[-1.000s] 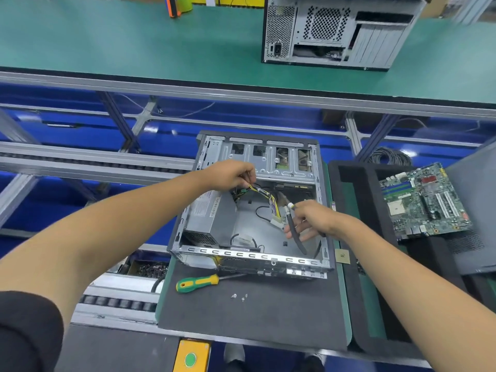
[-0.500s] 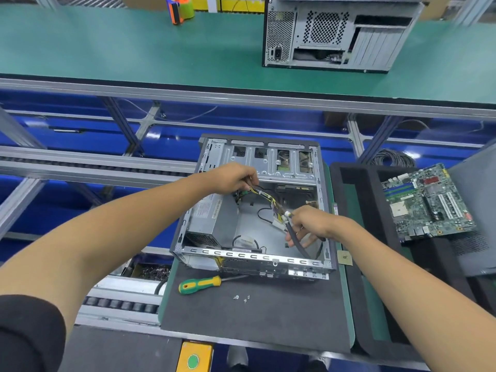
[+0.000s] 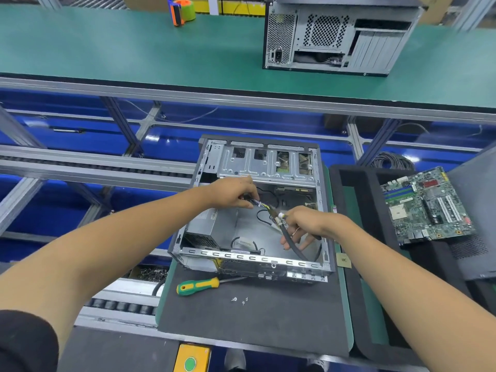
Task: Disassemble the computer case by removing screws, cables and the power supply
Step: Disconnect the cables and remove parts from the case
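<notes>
Your left hand [image 3: 233, 195] pinches the yellow-and-black cable bundle [image 3: 261, 205] inside the open computer case [image 3: 255, 213] on the dark mat [image 3: 255, 312], your right hand [image 3: 303, 224] grips a black-handled tool [image 3: 291, 238], and no label is readable.

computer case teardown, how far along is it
Done: the motherboard lies out on the right and loose screws sit by the screwdriver. In hand: left hand and right hand grip the cables. Left: the power supply remains inside the case.
</notes>
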Demonstrator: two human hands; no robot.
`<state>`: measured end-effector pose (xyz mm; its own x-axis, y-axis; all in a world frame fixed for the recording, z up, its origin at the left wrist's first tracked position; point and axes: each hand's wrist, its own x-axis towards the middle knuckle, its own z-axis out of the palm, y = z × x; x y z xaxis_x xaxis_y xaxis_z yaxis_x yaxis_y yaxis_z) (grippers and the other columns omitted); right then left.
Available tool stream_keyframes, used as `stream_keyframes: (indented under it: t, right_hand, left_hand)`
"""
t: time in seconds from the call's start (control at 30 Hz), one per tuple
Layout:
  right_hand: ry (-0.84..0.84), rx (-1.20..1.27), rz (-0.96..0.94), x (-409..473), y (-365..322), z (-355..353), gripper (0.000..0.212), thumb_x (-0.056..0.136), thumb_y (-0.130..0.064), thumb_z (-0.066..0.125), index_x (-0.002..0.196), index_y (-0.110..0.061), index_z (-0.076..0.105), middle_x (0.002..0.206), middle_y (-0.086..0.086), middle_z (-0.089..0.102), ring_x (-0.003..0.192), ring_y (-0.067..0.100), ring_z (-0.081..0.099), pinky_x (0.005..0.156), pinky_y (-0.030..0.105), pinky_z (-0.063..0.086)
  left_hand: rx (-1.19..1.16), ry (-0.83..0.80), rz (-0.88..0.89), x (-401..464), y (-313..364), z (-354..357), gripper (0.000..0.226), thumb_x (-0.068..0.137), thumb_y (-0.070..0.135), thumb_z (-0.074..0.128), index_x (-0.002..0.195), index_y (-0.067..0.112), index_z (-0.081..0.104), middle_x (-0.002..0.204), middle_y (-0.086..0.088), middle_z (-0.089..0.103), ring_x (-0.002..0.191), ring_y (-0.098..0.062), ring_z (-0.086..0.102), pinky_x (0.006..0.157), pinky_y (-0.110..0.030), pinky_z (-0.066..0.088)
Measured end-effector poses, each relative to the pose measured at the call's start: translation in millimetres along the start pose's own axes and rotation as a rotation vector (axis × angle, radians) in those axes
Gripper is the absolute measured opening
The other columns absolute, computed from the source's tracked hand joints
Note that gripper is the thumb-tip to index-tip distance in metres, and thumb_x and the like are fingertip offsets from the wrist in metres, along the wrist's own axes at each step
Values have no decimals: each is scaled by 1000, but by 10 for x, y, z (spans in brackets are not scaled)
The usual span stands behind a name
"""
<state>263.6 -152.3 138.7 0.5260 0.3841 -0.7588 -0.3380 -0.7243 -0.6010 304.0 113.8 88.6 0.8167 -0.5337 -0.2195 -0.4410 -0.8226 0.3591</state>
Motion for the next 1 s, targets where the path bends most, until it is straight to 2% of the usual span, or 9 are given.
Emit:
stream_keyframes:
  t: [0.17, 0.33, 0.5, 0.6, 0.7, 0.77, 0.87, 0.93, 1.0]
  right_hand:
    - [-19, -107, 46, 87, -79, -57, 49, 92, -8, 32, 138, 6, 41, 95, 18, 77, 89, 34, 77, 86, 54, 60]
    - [-50, -181, 77, 145, -141, -87, 46, 88, -8, 32, 129, 6, 46, 93, 16, 78, 87, 31, 77, 73, 44, 63]
    - [-70, -213, 109, 201, -174, -85, 33, 86, -5, 32, 111, 4, 52, 93, 16, 78, 87, 31, 77, 69, 45, 62]
    - [-90, -222, 125, 215, -184, -79, 30, 85, -6, 33, 104, 4, 54, 94, 18, 77, 88, 31, 77, 76, 53, 62]
    - [-82, -226, 138, 240, -187, -94, 31, 87, -8, 33, 104, 4, 55, 94, 18, 77, 88, 32, 77, 77, 55, 62]
    - [-66, -219, 144, 254, -176, -105, 34, 88, -8, 33, 109, 5, 55, 93, 19, 77, 87, 32, 77, 76, 54, 62]
    - [-57, -199, 151, 263, -154, -112, 36, 89, -10, 32, 111, 7, 55, 94, 20, 77, 86, 32, 77, 73, 52, 63]
    - [-56, -191, 150, 270, -143, -116, 38, 88, -11, 33, 111, 9, 55, 93, 20, 77, 86, 32, 77, 72, 52, 63]
    - [-58, -185, 144, 273, -141, -115, 37, 85, -12, 35, 108, 8, 56, 93, 20, 77, 86, 33, 77, 71, 53, 63]
  left_hand:
    - [121, 126, 23, -22, 44, 96, 25, 91, 49, 70, 115, 38, 69, 108, 18, 69, 96, -5, 63, 69, -27, 41]
    - [129, 162, 28, -36, 76, 111, 22, 91, 51, 70, 110, 40, 70, 104, 19, 70, 94, -3, 63, 68, -28, 41]
    - [120, 125, 22, -34, 61, 110, 29, 87, 48, 76, 114, 41, 69, 105, 22, 67, 86, 2, 54, 64, -23, 34]
    - [75, 62, 3, -27, 49, 80, 42, 82, 34, 83, 119, 46, 65, 96, 36, 55, 80, 7, 48, 61, -16, 30]
    - [-87, -3, -29, -15, 4, -4, 55, 83, 4, 77, 118, 42, 60, 98, 50, 54, 80, 9, 63, 70, -21, 50]
    - [-208, 11, -48, -6, -46, -45, 46, 86, -5, 71, 113, 31, 63, 99, 35, 63, 85, 7, 68, 80, -29, 59]
    - [-296, 175, -72, 7, -87, -57, 28, 91, -3, 69, 105, 21, 65, 99, 15, 74, 94, 5, 69, 89, -29, 59]
    - [-307, 237, -90, 19, -103, -83, 26, 91, -1, 71, 102, 21, 64, 96, 12, 75, 93, 5, 70, 88, -22, 58]
    - [-224, 208, -68, 35, -112, -125, 26, 90, 0, 72, 104, 21, 66, 94, 14, 74, 87, 8, 68, 84, -9, 51]
